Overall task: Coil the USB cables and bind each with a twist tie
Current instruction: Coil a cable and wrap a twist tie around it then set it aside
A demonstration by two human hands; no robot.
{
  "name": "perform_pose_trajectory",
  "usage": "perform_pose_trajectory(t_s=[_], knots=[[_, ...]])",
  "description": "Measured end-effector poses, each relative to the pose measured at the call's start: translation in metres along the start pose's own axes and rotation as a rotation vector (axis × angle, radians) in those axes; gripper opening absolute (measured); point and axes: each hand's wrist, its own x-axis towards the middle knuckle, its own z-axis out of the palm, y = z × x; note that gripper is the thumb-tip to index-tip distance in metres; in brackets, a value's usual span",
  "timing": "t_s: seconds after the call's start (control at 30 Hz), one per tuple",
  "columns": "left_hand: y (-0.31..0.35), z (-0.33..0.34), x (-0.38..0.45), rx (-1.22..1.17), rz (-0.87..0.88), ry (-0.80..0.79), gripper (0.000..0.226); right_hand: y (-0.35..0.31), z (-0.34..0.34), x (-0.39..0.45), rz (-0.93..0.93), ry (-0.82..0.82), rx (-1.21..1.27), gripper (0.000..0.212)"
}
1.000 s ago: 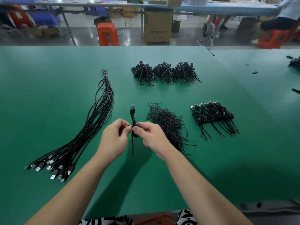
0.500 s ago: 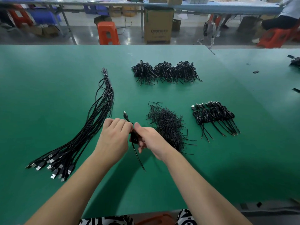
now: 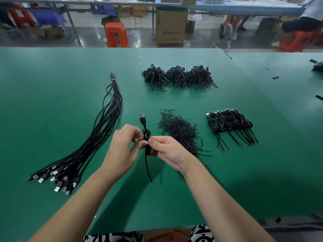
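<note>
1. Green matting covers the work table (image 3: pixel 52 81), and every place below is told from the loose pile of twist ties (image 3: pixel 180 131) near its middle.
2. Just left of that pile, both hands hold one coiled USB cable (image 3: pixel 146 137) above the mat, its plug pointing away and its bare tail hanging toward the person.
3. Fingers of the left hand (image 3: pixel 122 147) are curled, thumb and forefinger pinching at the coil's waist; whether a tie lies between them cannot be told.
4. Thumb and fingers of the right hand (image 3: pixel 167 151) pinch the same waist from the other side.
5. Far left of the pile lies a long bundle of uncoiled USB cables (image 3: pixel 94 142), plugs fanned toward the person.
6. Right of the pile sits a row of bound cables (image 3: pixel 230 126).
7. Beyond the pile rests a heap of finished coils (image 3: pixel 178 77).
</note>
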Motion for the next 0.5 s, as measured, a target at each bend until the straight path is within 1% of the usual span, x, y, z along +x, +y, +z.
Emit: perform_pose_trajectory(t_s=[0.1, 0.2, 0.27, 0.33, 0.4, 0.43, 0.47, 0.5], knots=[[-0.004, -0.001, 0.000, -0.097, -0.112, -0.008, 0.033, -0.004, -0.006, -0.004, 0.071, -0.019, 0.065, 0.024], [-0.009, -0.001, 0.001, -0.157, -0.155, -0.100, 0.040, -0.007, -0.011, -0.006, 0.118, -0.028, 0.045, 0.021], [-0.011, 0.000, 0.000, -0.208, -0.182, -0.158, 0.038, -0.010, -0.013, -0.006, 0.137, -0.033, -0.012, 0.012], [-0.013, 0.002, -0.003, -0.298, -0.215, -0.202, 0.026, -0.011, -0.015, -0.007, 0.155, -0.010, -0.044, 0.006], [-0.011, 0.004, -0.003, -0.485, -0.346, -0.268, 0.018, -0.011, -0.015, -0.007, 0.164, 0.020, -0.081, 0.010], [-0.009, 0.005, -0.003, -0.549, -0.413, -0.287, 0.021, -0.011, -0.014, -0.006, 0.168, 0.039, -0.118, 0.012], [-0.008, 0.006, -0.002, -0.560, -0.449, -0.287, 0.028, -0.011, -0.013, -0.006, 0.168, 0.061, -0.169, 0.010], [-0.008, 0.008, -0.002, -0.522, -0.459, -0.272, 0.036, -0.010, -0.010, -0.006, 0.166, 0.081, -0.217, 0.005]])
